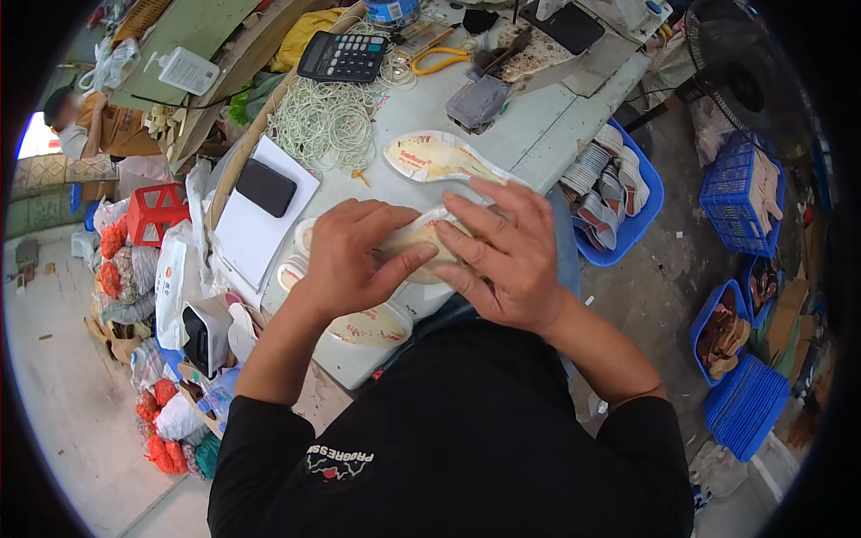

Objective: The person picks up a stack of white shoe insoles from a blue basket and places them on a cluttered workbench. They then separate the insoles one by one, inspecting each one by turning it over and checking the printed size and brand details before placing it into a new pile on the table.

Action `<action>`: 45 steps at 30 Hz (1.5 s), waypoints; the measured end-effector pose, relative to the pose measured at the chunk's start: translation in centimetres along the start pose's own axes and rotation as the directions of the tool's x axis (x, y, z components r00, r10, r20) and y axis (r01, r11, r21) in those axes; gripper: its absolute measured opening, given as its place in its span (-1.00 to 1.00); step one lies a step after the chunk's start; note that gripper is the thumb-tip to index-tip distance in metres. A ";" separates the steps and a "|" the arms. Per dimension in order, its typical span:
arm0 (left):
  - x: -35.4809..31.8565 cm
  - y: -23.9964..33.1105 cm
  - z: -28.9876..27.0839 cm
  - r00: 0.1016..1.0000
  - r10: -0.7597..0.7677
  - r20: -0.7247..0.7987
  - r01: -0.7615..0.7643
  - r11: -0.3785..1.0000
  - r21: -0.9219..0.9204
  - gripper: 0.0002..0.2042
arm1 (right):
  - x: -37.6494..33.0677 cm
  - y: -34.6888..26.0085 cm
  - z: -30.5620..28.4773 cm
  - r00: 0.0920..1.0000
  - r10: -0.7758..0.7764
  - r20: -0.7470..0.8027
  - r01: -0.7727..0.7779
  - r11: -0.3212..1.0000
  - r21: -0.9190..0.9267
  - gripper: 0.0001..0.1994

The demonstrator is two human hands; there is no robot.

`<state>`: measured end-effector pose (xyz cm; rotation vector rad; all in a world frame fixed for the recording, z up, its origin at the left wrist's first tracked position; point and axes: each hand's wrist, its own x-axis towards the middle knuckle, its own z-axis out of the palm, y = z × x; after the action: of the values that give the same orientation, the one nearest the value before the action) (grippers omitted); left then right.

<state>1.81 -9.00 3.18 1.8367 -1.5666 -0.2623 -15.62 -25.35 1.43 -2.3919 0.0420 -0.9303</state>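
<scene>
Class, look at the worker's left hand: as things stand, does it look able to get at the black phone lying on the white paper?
Probably yes. The left hand presses the insole together with the right hand, so it would have to let go first. The black phone lies uncovered on the white paper, just beyond that hand with nothing between.

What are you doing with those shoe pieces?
A person at a worktable presses a cream insole between both hands: the left hand lies on top of it, and the right hand holds its other end. Another insole lies just beyond, and more are stacked below the hands. A heap of white elastic bands, a calculator and a black phone on paper sit further back. A blue bin of shoe parts stands to the right.
</scene>
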 end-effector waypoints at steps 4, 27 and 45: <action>-0.8 0.2 0.5 0.858 -0.474 0.195 0.509 0.835 -0.210 -0.72 | -0.6 1.2 -0.4 0.971 0.159 -0.180 -0.158 0.987 0.023 -0.65; -0.2 2.7 1.9 0.791 -0.501 0.351 0.392 -0.026 -0.920 -0.69 | -0.3 2.2 -1.1 0.748 0.375 0.547 -0.659 0.329 0.676 -0.72; -0.7 1.2 3.0 0.777 -0.497 0.386 0.417 -0.053 -0.907 -0.61 | -0.6 2.5 0.2 0.689 0.474 0.547 -0.668 0.125 0.733 -0.85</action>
<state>-1.03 -9.53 1.55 1.0456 -0.2331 -1.2416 -15.50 -27.22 -0.30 -1.1419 0.3010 -0.1659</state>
